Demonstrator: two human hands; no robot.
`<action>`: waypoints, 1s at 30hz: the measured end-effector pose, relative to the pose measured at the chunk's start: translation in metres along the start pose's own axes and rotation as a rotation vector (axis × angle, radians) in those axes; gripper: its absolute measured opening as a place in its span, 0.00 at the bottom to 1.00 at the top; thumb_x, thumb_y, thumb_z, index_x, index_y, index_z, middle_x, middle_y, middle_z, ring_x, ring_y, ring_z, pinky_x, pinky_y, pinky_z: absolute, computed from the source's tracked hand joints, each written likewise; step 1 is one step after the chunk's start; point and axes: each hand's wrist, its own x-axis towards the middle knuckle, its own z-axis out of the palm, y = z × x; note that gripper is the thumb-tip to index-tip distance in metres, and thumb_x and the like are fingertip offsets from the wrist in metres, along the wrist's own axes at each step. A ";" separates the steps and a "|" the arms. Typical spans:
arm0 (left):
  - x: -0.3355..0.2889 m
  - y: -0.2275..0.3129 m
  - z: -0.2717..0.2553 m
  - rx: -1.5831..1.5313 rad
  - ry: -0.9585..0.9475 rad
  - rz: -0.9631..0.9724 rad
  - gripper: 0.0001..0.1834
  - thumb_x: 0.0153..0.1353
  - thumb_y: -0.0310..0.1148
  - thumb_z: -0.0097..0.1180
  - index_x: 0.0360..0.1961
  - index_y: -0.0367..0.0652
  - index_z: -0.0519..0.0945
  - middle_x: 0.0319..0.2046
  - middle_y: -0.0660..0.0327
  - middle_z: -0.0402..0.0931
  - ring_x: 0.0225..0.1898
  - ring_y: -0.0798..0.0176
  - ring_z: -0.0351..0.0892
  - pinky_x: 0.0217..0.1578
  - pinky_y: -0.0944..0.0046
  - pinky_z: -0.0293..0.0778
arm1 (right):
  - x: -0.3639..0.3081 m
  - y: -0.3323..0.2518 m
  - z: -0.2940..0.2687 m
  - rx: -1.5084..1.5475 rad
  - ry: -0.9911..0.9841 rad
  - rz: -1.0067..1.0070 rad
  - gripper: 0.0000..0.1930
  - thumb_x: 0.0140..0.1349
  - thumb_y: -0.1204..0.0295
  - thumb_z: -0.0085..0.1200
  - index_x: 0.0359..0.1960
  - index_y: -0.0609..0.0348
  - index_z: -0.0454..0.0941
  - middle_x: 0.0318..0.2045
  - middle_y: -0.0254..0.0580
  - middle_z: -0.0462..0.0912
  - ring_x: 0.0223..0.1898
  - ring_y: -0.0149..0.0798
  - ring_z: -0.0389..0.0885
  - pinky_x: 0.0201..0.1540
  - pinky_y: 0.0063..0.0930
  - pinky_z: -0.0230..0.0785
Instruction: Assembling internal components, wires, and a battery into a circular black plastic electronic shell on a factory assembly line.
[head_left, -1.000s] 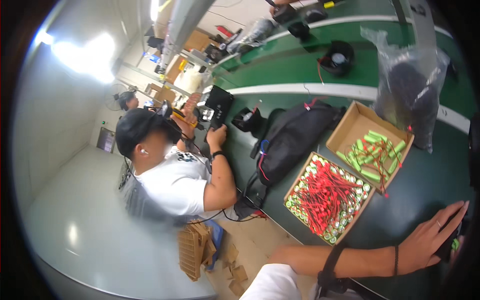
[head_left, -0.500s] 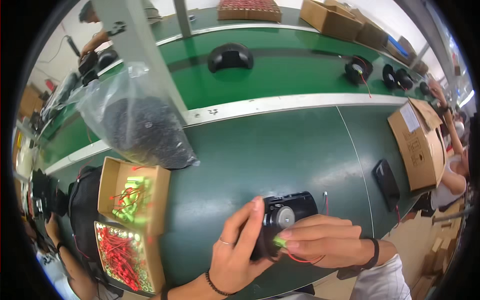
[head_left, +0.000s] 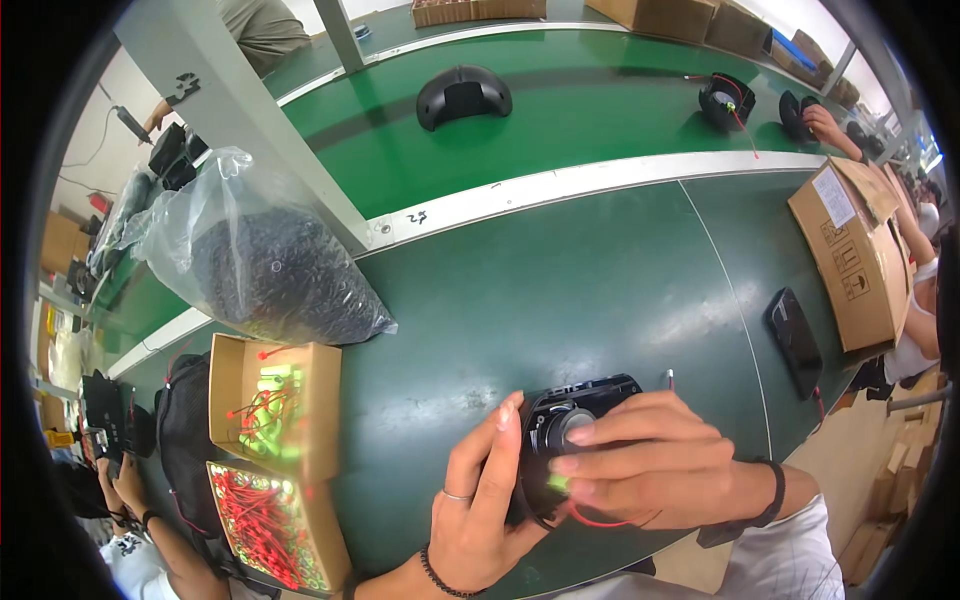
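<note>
My left hand (head_left: 478, 500) is closed around the left side of a black plastic housing (head_left: 605, 392), just above the table's near part. Set in the housing is a round grey metal part that looks like a small speaker (head_left: 553, 430). From the right, my right hand (head_left: 665, 470) pinches a green cylindrical battery (head_left: 557, 483) against the housing's inside, its fingertips hiding most of it. Red wires (head_left: 605, 522) trail from the battery under my right hand. Beyond my right fingers a thin lead with a white plug (head_left: 670, 378) sticks up.
Left of my hands stand two open cardboard boxes (head_left: 325, 420) of green batteries with red wires. Behind them slumps a clear bag of black parts (head_left: 285, 265). A black phone (head_left: 795, 340) and a carton (head_left: 850, 260) lie right. Across the green belt (head_left: 590, 110) sits a black curved shell (head_left: 465, 95).
My right fingers have shifted onto the round metal part and the battery sits lower, more covered. The view has moved slightly. At the right, a co-worker's hand has reached a black part on the belt.
</note>
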 end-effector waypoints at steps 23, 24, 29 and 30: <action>0.015 0.025 -0.044 -0.148 -0.143 -0.196 0.77 0.37 0.49 0.90 0.79 0.33 0.49 0.76 0.42 0.56 0.78 0.42 0.57 0.72 0.42 0.64 | 0.003 -0.023 -0.007 -0.310 -0.300 0.284 0.45 0.55 0.67 0.70 0.76 0.61 0.64 0.65 0.55 0.74 0.58 0.53 0.76 0.53 0.47 0.68; 0.014 0.033 -0.058 -0.007 -0.169 -0.153 0.77 0.35 0.50 0.90 0.79 0.33 0.50 0.75 0.41 0.57 0.77 0.41 0.59 0.71 0.42 0.65 | 0.002 -0.031 -0.006 -0.389 -0.303 0.311 0.47 0.53 0.65 0.72 0.75 0.60 0.65 0.65 0.55 0.74 0.57 0.52 0.77 0.54 0.46 0.68; 0.022 0.100 -0.066 0.576 -0.271 -0.201 0.39 0.58 0.34 0.76 0.69 0.38 0.72 0.65 0.43 0.73 0.63 0.44 0.76 0.61 0.49 0.77 | -0.004 -0.038 0.010 -0.557 -0.263 0.280 0.48 0.48 0.62 0.75 0.74 0.60 0.67 0.64 0.56 0.75 0.55 0.50 0.78 0.53 0.43 0.66; 0.025 0.098 -0.062 0.621 -0.324 -0.248 0.31 0.63 0.35 0.73 0.65 0.40 0.75 0.59 0.48 0.78 0.58 0.51 0.80 0.58 0.54 0.78 | -0.006 -0.039 0.014 -0.601 -0.238 0.272 0.49 0.47 0.61 0.75 0.73 0.62 0.68 0.63 0.57 0.76 0.54 0.49 0.78 0.53 0.43 0.67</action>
